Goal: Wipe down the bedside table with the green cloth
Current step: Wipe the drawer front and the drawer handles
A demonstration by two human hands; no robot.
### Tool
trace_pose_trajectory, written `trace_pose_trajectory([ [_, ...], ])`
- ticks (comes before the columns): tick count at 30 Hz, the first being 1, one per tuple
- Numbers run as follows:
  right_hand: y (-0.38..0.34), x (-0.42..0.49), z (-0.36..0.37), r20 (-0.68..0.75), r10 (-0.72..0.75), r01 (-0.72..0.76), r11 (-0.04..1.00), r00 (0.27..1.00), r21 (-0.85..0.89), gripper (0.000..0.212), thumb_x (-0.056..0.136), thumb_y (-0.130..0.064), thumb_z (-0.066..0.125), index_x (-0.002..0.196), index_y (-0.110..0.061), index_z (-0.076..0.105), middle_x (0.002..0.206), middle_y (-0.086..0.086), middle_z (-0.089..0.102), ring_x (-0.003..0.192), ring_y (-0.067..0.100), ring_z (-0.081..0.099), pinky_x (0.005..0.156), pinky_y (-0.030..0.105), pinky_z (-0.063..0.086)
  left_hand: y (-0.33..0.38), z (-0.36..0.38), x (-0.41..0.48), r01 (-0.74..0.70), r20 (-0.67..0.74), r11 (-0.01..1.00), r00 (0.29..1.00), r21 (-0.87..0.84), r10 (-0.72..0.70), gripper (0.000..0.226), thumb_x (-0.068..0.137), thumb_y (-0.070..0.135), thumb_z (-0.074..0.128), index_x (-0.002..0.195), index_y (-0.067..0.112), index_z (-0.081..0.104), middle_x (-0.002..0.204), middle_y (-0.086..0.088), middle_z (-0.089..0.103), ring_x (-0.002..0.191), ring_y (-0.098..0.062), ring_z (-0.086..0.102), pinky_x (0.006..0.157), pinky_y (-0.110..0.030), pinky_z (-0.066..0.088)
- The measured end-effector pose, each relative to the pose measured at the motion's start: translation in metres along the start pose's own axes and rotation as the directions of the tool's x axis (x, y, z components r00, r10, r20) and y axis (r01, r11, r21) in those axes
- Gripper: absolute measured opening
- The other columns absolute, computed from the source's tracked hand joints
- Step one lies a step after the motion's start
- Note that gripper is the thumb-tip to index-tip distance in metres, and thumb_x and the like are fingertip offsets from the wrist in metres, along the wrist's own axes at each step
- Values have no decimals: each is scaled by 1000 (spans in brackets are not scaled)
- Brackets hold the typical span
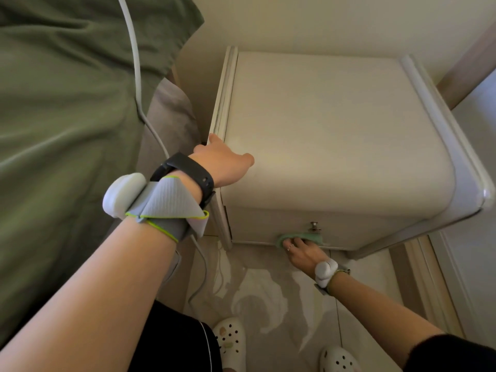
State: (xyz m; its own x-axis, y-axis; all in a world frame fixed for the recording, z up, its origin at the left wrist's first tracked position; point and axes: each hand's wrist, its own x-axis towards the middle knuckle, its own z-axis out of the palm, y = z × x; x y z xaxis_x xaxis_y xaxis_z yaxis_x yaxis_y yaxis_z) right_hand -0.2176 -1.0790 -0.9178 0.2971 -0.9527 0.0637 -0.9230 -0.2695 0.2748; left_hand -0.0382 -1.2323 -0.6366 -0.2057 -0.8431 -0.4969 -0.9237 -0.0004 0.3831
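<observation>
One green cloth (311, 236) beneath flat, close-set fingers (294, 242) of right hand (303, 254), low on bedside table (335, 143) front

- cream square-topped bedside table (335, 124) stands right of the olive fabric bed cover (67, 103).
- white round cable (135, 63) runs down between cover and table.
- left hand (225, 162) rests on the tabletop's near-left corner.
- right hand (300, 251) presses the crumpled green cloth (311, 238) on the drawer front's lower edge, below the small metal knob (314, 226).
- white perforated clogs (230, 339) on the pale marbled floor (268, 291) before the table.
</observation>
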Motion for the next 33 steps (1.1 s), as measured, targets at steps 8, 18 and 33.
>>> trace_pose_trajectory([
  [8, 28, -53, -16, 122, 331, -346, 928, 936, 141, 26, 64, 4, 60, 84, -9, 70, 96, 13, 59, 65, 32, 62, 40, 33, 49, 1, -2, 0, -9, 1, 1000, 1000, 15, 9, 87, 91, 50, 43, 152, 12, -7, 157, -14, 20, 134, -34, 39, 91, -33, 38],
  [18, 13, -26, -88, -188, 708, -508, 641, 681, 575, 29, 80, -10, 53, 107, -3, 60, 98, 18, 58, 85, 31, 51, 73, 35, 45, -1, -2, -5, -36, -20, 997, 999, 65, 37, 88, 91, 50, 42, 152, 9, -7, 146, -19, 38, 120, -35, 51, 77, -32, 40],
  [33, -3, -21, -94, 92, 771, -708, 522, 630, 475, 36, 78, 2, 50, 110, -11, 60, 101, 18, 55, 77, 40, 57, 56, 36, 44, 1, -2, -13, -56, -58, 996, 997, 66, 60, 84, 94, 44, 42, 152, 8, -5, 141, -18, 45, 112, -33, 58, 65, -29, 42],
])
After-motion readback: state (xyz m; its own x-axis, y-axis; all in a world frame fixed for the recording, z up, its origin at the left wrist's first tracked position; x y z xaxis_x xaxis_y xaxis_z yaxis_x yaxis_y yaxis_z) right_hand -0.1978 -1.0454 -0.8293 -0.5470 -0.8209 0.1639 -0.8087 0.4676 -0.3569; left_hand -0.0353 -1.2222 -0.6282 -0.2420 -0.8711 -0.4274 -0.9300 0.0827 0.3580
